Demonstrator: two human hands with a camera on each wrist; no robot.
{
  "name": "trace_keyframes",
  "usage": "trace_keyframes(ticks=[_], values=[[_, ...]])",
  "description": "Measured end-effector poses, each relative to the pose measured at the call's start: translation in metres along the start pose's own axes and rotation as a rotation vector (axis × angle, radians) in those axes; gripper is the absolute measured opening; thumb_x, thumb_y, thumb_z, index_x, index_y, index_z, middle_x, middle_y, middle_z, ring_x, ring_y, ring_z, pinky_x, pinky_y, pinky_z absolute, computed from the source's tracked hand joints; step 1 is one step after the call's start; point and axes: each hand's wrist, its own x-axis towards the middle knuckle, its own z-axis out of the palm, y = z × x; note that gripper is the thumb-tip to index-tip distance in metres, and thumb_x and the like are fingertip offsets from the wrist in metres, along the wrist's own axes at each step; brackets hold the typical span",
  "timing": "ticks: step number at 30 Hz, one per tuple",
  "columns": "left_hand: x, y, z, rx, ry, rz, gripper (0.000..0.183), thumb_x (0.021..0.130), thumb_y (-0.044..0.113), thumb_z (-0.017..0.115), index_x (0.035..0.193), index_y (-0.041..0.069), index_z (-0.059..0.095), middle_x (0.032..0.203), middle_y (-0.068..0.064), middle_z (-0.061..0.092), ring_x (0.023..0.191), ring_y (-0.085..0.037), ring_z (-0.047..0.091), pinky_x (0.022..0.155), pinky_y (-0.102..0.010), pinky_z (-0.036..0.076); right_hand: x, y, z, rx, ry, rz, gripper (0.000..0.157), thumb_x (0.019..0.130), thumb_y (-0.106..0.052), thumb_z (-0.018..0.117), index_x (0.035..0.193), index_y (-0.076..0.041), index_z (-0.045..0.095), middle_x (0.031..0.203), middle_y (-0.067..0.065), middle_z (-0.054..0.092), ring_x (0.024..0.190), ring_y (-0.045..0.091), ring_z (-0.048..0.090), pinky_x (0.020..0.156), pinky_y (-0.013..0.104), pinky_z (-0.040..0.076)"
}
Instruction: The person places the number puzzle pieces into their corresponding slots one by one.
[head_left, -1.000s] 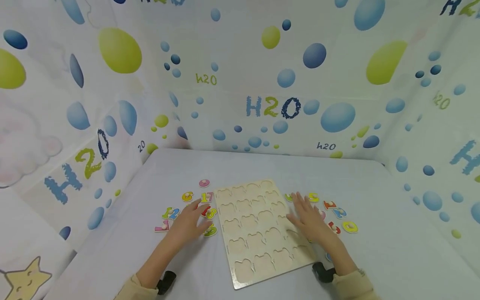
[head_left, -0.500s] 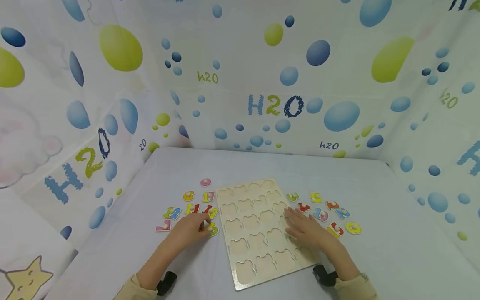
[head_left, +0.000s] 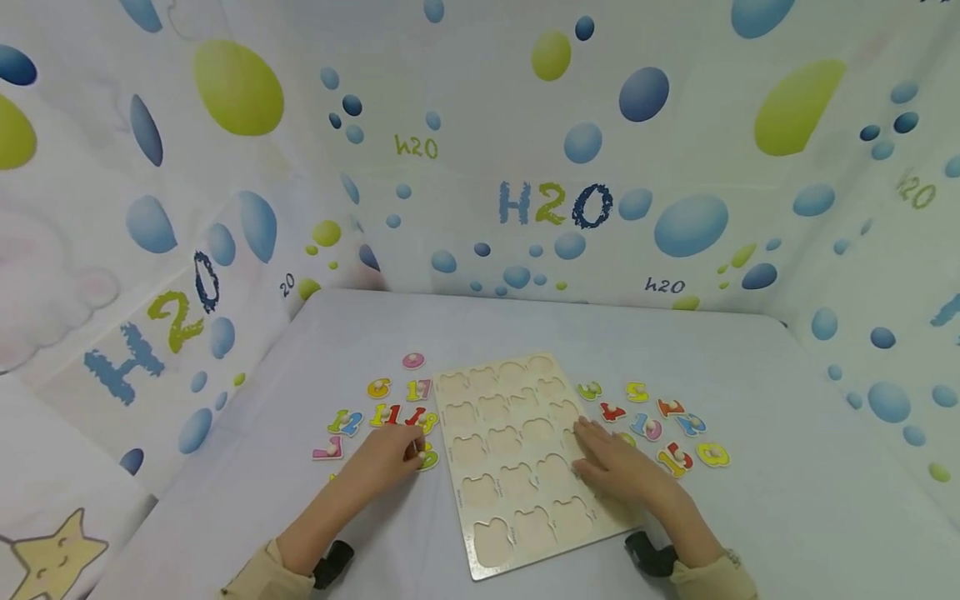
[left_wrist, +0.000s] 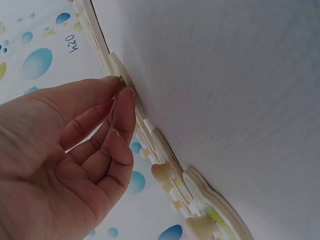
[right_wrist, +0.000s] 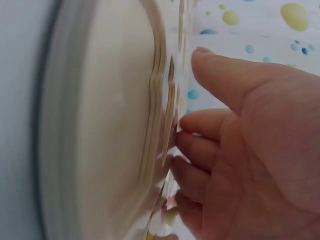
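My left hand (head_left: 390,457) pinches a green wooden number puzzle piece (head_left: 430,457) with thumb and index finger, just left of the puzzle board; the hand covers much of it. In the left wrist view, the thumb and index fingertips meet at the top of the piece (left_wrist: 117,62), which is seen edge-on and lies flat close to the board's edge. The wooden puzzle board (head_left: 491,488) has rows of shallow cut-outs. My right hand (head_left: 615,458) rests on the board's right side, fingers extended and slightly bent. In the right wrist view, its fingertips touch the board (right_wrist: 115,125).
Left of the board lie several number pieces with knobs, among them a pink seven (head_left: 327,448), a twelve (head_left: 345,422) and a yellow six (head_left: 378,388). On the right are more, including a yellow zero (head_left: 712,454) and a red four (head_left: 612,412). A white cloth (head_left: 360,333) covers the table.
My left hand has lowered to the green number piece, and its spread fingers have closed into a pinch. The right hand has come down onto the board's right side. The view has tilted slightly.
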Motion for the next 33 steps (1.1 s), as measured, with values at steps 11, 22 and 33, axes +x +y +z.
trace_keyframes(ticks=[11, 22, 33], values=[[0.004, 0.003, -0.002, -0.001, 0.019, 0.011, 0.017, 0.076, 0.001, 0.072, 0.071, 0.011, 0.060, 0.061, 0.008, 0.048, 0.059, -0.010, 0.044, 0.056, -0.026, 0.042, -0.001, -0.005, 0.001, -0.025, 0.005, 0.000, 0.062, 0.096, -0.030, 0.053, 0.142, 0.006, 0.032, 0.149, 0.020, 0.024, 0.136, 0.036, 0.018, 0.103, 0.052, 0.023], [0.012, 0.041, -0.001, -0.090, -0.071, 0.191, 0.010, 0.078, 0.000, 0.069, 0.075, 0.007, 0.063, 0.062, 0.009, 0.050, 0.058, -0.008, 0.045, 0.053, -0.022, 0.042, -0.001, 0.001, 0.007, -0.025, 0.012, 0.001, 0.064, 0.096, -0.034, 0.053, 0.143, 0.003, 0.032, 0.149, 0.017, 0.025, 0.137, 0.034, 0.018, 0.103, 0.053, 0.024], [0.016, 0.058, 0.015, -0.024, -0.222, 0.288, 0.015, 0.076, 0.002, 0.073, 0.070, 0.010, 0.062, 0.059, 0.010, 0.046, 0.057, -0.004, 0.041, 0.052, -0.018, 0.038, -0.002, -0.001, 0.006, -0.004, 0.011, 0.038, 0.064, 0.095, -0.035, 0.053, 0.144, 0.001, 0.032, 0.150, 0.016, 0.025, 0.137, 0.034, 0.017, 0.102, 0.055, 0.024]])
